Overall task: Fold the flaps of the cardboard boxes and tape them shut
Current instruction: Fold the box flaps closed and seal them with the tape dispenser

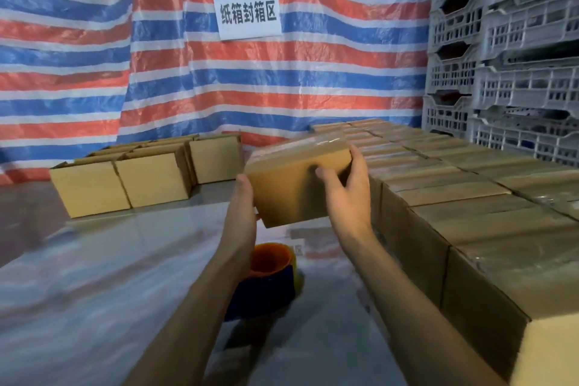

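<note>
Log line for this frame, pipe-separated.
left hand and right hand: hold taped box aloft | tape roll: on table | sealed boxes: right | open boxes: left

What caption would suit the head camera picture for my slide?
Left hand and right hand hold a taped cardboard box above the table, between open boxes and rows of sealed boxes.

Forearms extended; left hand (242,197) holds box (288,194) edge, right hand (347,189) grips opposite side (thumb on front).
</note>
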